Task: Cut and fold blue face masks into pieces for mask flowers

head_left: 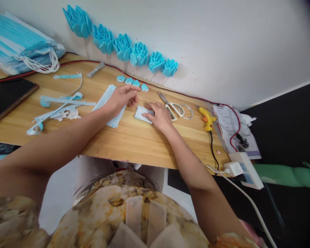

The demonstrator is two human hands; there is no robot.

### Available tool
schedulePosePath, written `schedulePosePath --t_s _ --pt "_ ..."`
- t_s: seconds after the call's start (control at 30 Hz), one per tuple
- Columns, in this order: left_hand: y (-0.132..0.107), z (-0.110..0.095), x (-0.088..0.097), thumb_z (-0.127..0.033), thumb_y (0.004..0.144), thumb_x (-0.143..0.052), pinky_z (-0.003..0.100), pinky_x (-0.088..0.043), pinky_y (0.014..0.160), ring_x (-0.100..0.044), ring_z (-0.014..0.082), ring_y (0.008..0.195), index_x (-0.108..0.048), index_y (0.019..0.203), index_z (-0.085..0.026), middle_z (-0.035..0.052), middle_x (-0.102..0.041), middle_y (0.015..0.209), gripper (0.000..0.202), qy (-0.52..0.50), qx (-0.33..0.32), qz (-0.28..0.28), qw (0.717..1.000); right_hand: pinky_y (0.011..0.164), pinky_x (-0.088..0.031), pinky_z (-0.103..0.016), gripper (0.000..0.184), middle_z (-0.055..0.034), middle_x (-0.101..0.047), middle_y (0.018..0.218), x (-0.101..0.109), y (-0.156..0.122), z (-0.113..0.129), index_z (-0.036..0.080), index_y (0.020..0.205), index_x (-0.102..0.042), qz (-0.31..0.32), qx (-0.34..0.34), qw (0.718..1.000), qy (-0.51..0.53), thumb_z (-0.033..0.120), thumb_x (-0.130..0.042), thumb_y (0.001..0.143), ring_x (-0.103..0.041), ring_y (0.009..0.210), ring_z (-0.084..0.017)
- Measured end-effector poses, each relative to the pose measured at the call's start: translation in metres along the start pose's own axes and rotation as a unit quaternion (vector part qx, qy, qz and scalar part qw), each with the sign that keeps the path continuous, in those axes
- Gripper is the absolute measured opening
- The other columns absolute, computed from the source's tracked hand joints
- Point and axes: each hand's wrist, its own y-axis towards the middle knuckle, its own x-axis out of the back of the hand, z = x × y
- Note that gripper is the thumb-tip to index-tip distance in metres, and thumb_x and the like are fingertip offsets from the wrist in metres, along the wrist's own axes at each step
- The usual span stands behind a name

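My left hand (126,97) hovers at the far end of a folded light-blue mask sheet (116,119), its forearm crossing over it. The index finger reaches out and the other fingers curl loosely; nothing shows in them. My right hand (158,115) lies on a small stack of cut white and blue mask pieces (142,113), thumb and fingers spread over its top. Behind both hands, several small folded blue petals (136,83) sit in a row. White-handled scissors (174,106) lie just beyond my right hand, beside a roll of clear tape (187,112).
Several blue flowers on sticks (123,48) lean against the wall. Masks (18,38) are piled at the back left, near a phone (10,98) and cut strips (59,105). A yellow glue gun (207,119), its cable and a power strip (248,170) are on the right.
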Motion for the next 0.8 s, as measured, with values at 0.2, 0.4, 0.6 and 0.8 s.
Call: schedulePosePath --t_s 0.2,0.4,0.6,0.8 --pt "0.003 0.008 -0.001 -0.032 0.089 -0.074 0.025 -0.053 0.066 -0.065 0.0125 0.069 -0.067 0.120 -0.015 0.0043 -0.072 0.085 0.036 0.043 -0.045 0.062 0.996 0.079 -0.047 -0.036 0.014 -0.0022 -0.069 0.085 0.004 -0.003 0.004 0.021 0.085 -0.065 0.027 -0.060 0.993 0.100 0.031 -0.075 0.083 -0.061 0.081 -0.020" --pt "0.006 0.011 -0.001 -0.058 0.076 -0.084 0.039 -0.055 0.093 -0.069 0.0267 0.113 -0.051 0.147 -0.025 0.0117 -0.071 0.122 0.085 0.024 -0.141 0.156 0.977 0.079 -0.053 -0.033 0.028 0.0011 -0.062 0.087 -0.004 -0.001 -0.001 0.026 0.093 -0.053 -0.166 -0.059 0.900 0.399 0.049 -0.069 0.086 -0.062 0.087 -0.018" --pt "0.003 0.018 -0.002 -0.037 0.078 -0.082 0.037 -0.054 0.090 -0.069 0.0259 0.106 -0.052 0.149 -0.019 0.0127 -0.073 0.121 0.079 0.166 -0.148 0.148 0.964 0.096 -0.058 -0.044 0.062 -0.0033 -0.072 0.111 -0.013 -0.001 -0.001 0.030 0.129 -0.052 -0.039 -0.042 0.882 0.467 0.049 -0.079 0.077 -0.069 0.107 -0.024" --pt "0.003 0.018 -0.001 -0.022 0.081 -0.067 0.031 -0.048 0.076 -0.064 0.0180 0.083 -0.060 0.143 -0.014 0.0101 -0.078 0.110 0.063 0.270 -0.150 0.088 0.947 0.092 -0.058 -0.044 0.060 -0.0056 -0.073 0.117 -0.013 -0.004 -0.001 0.027 0.137 -0.054 -0.013 -0.049 0.927 0.372 0.035 -0.074 0.081 -0.069 0.102 -0.024"
